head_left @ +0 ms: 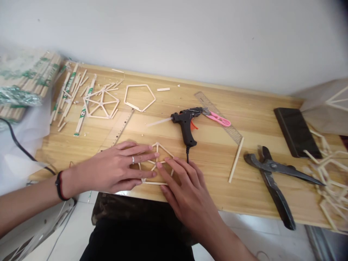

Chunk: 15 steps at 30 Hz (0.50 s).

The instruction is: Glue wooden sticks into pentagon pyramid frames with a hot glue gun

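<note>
A pentagon frame of pale sticks with inner spokes (157, 152) lies flat near the table's front edge. My left hand (119, 166) rests on its left side, fingers stretched out and apart over the sticks. From the right, my right hand (187, 185) lies on the frame with its fingers spread, the fingertips near the centre joint. Both hands press on the frame from above without gripping it, and they hide parts of its left and right sides. Just behind my right hand lies a black glue gun (186, 127) with an orange trigger and a glue stick in its back.
A spoked pentagon (101, 104), plain pentagon (140, 98), loose sticks (72, 98) and bagged sticks (29, 78) lie left. Rulers (123, 127) flank the glue gun. Pink-handled cutters (219, 118), a single stick (236, 159), large pliers (272, 177), a phone (297, 132) and stick frames (331, 174) lie right.
</note>
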Tool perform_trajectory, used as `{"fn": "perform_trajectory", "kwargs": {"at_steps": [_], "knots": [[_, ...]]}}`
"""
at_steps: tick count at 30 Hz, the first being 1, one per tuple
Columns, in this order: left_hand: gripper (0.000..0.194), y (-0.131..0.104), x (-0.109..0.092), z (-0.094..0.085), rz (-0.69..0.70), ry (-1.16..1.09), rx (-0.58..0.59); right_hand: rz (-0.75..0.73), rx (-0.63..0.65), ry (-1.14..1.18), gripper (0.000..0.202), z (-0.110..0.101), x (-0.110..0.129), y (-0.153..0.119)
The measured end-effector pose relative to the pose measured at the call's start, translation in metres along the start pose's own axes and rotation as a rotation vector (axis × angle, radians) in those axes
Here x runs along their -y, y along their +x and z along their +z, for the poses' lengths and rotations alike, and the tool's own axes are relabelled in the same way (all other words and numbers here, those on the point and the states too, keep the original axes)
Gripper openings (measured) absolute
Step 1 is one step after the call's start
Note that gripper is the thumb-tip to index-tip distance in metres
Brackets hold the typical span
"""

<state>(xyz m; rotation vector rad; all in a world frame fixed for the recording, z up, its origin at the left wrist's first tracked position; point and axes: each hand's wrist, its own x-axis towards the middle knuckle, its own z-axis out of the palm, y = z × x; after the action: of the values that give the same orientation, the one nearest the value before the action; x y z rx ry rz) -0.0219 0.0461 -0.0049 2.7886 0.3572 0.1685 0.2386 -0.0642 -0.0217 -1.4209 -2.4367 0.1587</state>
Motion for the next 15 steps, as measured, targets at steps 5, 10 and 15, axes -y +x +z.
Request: {"fn": "perform_trajectory", "kwargs": {"at_steps": [5,10,15], "knots": [[0.039,0.000,0.002,0.002,0.012,0.014,-0.012,-0.024,0.024,-0.101,0.041,-0.002,0.003,0.002],[0.038,-0.001,0.002,0.003,0.010,0.028,-0.023,-0.034,0.053,-0.023,0.042,-0.005,-0.003,0.001],[0.036,0.000,0.001,0.002,0.016,0.020,-0.046,-0.056,0.060,-0.008,0.042,-0.005,-0.007,-0.002]]}}
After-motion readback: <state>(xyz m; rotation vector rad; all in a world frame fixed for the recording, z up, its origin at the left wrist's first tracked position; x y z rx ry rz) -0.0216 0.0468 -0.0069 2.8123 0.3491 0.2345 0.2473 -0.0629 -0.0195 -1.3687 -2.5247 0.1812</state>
